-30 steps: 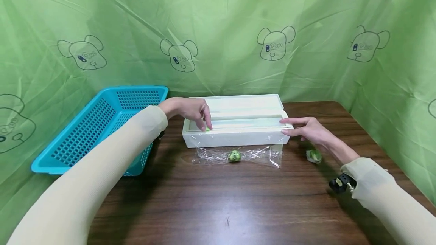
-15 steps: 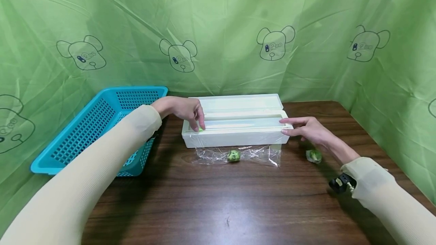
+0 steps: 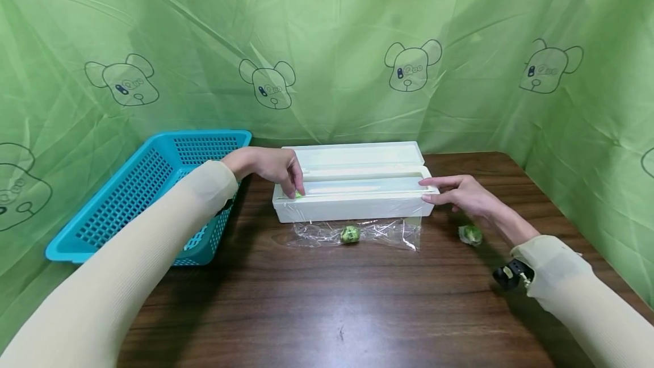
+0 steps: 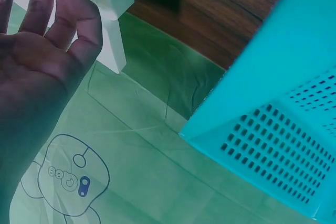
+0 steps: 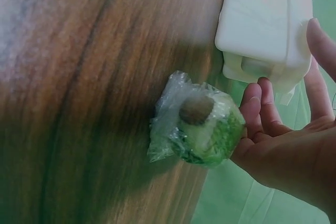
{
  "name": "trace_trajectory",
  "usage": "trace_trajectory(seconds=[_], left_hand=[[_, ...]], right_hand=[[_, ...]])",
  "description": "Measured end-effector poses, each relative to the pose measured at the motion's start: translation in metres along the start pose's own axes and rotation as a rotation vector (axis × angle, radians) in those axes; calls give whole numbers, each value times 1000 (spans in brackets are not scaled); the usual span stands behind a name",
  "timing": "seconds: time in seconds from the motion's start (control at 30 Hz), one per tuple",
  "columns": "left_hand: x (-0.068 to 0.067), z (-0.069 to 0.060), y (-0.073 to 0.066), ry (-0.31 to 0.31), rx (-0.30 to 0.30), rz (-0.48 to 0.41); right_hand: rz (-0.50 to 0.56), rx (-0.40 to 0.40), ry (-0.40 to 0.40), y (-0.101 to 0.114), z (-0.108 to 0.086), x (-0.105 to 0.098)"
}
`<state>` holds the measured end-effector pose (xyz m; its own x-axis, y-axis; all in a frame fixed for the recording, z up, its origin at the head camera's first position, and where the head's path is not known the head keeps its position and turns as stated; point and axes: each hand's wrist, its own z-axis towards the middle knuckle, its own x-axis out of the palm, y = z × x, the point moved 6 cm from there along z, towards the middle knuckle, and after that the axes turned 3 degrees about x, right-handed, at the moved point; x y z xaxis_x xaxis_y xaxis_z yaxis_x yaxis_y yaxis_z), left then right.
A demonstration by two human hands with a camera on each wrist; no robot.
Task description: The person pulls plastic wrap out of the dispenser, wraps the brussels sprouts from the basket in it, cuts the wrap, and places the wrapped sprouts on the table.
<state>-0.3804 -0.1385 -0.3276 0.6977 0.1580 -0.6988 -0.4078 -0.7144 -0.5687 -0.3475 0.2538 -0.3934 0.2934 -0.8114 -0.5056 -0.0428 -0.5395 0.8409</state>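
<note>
In the head view, a white cling film box (image 3: pixel 357 207) lies across the table with its lid (image 3: pixel 357 156) folded back. My left hand (image 3: pixel 271 166) pinches a small green slide cutter (image 3: pixel 298 194) near the box's left front edge; the fingers mostly cover it. My right hand (image 3: pixel 467 197) grips the box's right end between thumb and fingers. A sheet of clear cling film (image 3: pixel 383 231) hangs over the front onto the table, and a Brussels sprout (image 3: pixel 350 234) sits on it. Below my right hand rests a film-wrapped Brussels sprout (image 5: pixel 210 135), its brown stem end showing.
A blue perforated basket (image 3: pixel 128 197) stands left of the box, under my left forearm. The dark wooden table (image 3: pixel 327 311) reaches to a green cloth backdrop (image 3: pixel 332 44) behind and at the sides.
My left hand has slid leftward along the box's front edge with the slide cutter, slowing near the left end. My right hand, the box and both sprouts stay practically in place.
</note>
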Motion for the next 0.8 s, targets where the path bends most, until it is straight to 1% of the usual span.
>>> trace_trajectory(seconds=[0.23,0.5,0.8], left_hand=[[-1,-6,5,-18,-59,23],[0,-10,7,-25,-48,22],[0,-8,6,-20,-86,-11]], right_hand=[[-22,4,0,1,2,-1],[-33,8,-1,1,3,-1],[-26,10,7,0,3,-1]])
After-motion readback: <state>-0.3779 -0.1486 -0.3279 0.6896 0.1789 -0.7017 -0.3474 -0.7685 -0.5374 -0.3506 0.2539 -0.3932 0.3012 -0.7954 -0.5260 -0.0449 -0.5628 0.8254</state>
